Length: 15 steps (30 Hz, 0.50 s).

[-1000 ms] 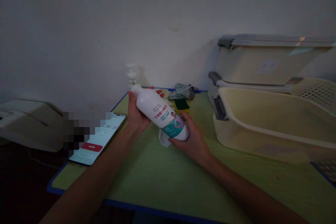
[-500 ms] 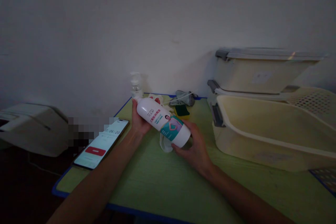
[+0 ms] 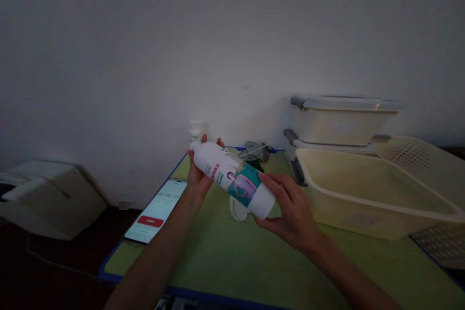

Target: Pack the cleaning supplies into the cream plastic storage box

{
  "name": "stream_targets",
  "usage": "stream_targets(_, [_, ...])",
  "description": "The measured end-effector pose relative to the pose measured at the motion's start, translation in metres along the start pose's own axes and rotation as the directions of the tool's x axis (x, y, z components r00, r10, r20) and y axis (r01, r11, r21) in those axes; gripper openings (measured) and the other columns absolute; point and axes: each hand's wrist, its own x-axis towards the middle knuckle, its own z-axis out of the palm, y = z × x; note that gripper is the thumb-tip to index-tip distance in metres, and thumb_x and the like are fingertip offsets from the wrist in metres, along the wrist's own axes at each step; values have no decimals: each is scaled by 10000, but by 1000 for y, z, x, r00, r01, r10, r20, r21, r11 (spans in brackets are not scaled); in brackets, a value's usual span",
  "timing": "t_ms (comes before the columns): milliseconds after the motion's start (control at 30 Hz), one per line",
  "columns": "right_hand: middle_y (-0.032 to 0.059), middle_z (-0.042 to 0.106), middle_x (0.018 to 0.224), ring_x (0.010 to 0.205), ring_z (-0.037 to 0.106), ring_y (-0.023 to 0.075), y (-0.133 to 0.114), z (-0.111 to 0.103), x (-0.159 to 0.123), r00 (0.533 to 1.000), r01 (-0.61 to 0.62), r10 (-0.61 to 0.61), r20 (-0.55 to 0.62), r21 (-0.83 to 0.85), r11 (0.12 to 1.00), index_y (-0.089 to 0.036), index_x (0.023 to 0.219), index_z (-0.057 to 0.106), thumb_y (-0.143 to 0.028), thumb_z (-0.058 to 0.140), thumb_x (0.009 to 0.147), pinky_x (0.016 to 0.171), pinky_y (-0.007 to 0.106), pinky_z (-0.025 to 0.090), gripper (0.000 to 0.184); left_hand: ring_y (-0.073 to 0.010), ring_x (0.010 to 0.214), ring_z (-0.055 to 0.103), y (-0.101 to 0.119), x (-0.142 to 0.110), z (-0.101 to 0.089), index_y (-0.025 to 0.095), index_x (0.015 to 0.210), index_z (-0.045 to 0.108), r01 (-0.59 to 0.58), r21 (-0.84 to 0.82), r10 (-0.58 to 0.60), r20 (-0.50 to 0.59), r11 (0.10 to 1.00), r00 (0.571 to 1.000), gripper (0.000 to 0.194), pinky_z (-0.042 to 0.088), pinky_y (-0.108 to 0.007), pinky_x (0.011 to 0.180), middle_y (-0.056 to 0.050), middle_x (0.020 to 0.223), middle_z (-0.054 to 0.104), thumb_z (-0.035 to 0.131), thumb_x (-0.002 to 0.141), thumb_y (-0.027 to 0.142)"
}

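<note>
A white pump bottle (image 3: 232, 178) with a teal and pink label lies tilted between both hands above the green table (image 3: 232, 261). My left hand (image 3: 198, 178) is wrapped round its upper part near the clear pump head (image 3: 195, 130). My right hand (image 3: 290, 213) cups its lower end, fingers curled over the label. A white cloth or wipe (image 3: 238, 208) hangs just under the bottle's base; which hand holds it I cannot tell.
A phone (image 3: 157, 210) with a lit timer screen lies at the table's left edge. Cream plastic bins (image 3: 363, 189) and a lidded box (image 3: 341, 118) stand at the right. A grey cloth (image 3: 256, 151) lies by the wall. A pale box (image 3: 43, 198) sits off-table left.
The view has tilted up and right. The bottle has turned in my hands, the label now facing up more, and my right hand has slid further over its lower end.
</note>
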Motion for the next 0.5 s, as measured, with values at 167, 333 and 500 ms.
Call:
stream_targets(167, [107, 574, 1089, 931, 592, 268, 15, -52, 31, 995, 46, -36, 91, -105, 993, -236, 1293, 372, -261, 654, 694, 727, 385, 517, 663, -212, 1182, 496, 10, 5, 30, 291, 932, 662, -79, 32, 79, 29, 996, 996, 326, 378, -393, 998, -1, 1044, 664, 645, 737, 552])
stream_targets(333, [83, 580, 1062, 898, 599, 250, 42, -110, 48, 990, -78, 99, 102, -190, 979, -239, 1193, 417, -212, 668, 651, 719, 366, 512, 597, -168, 1041, 561, 10, 25, 75, 213, 837, 651, -113, 169, 87, 155, 979, 984, 248, 427, -281, 920, 5, 926, 663, 719, 713, 417])
stream_targets(500, [72, 606, 1012, 818, 614, 254, 72, -157, 40, 959, -232, 269, 91, -294, 927, -235, 1106, 447, -210, 649, 593, 664, 370, 503, 552, -105, 717, 583, -10, 53, 110, 159, 800, 663, -157, 475, -27, 358, 866, 933, 278, 468, -221, 722, -3, 773, 644, 754, 643, 370])
